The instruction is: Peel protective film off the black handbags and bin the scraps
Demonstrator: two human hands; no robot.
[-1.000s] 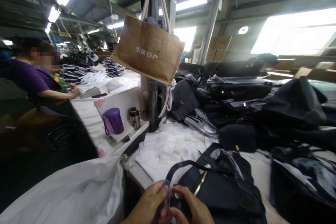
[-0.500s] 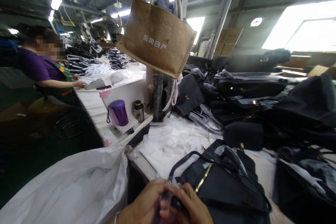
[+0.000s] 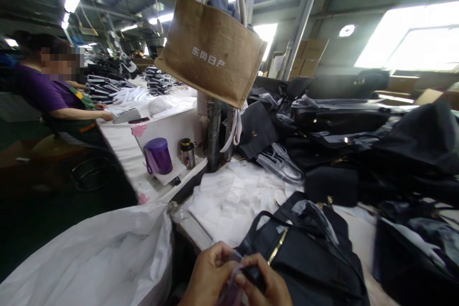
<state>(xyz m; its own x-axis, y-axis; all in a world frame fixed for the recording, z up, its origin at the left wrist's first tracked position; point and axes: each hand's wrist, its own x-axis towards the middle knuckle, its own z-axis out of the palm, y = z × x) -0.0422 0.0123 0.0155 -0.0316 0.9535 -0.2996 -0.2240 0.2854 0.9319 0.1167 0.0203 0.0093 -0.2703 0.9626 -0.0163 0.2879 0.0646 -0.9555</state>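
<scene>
My left hand (image 3: 208,275) and my right hand (image 3: 267,282) are close together at the bottom middle, fingers closed. Between their fingertips is a thin, clear plastic film (image 3: 233,272). A small dark piece (image 3: 254,276) sits in the fingers of my right hand; I cannot make out what it is. Right beside that hand lies a black handbag (image 3: 308,258) with a gold zip (image 3: 278,247). One of its handles (image 3: 256,222) arches up just beyond my fingers, and clear wrapping covers part of another.
White sheets (image 3: 233,191) lie on the table ahead. A large white sack (image 3: 107,248) stands open at left. Black bags (image 3: 344,119) are heaped at right. A brown tote (image 3: 211,48) hangs from a post. A purple cup (image 3: 158,155) and a co-worker (image 3: 46,86) are further left.
My hands have parted slightly, and the film between the fingertips now shows more. The black handle has sprung away from my fingers. The view has shifted a little.
</scene>
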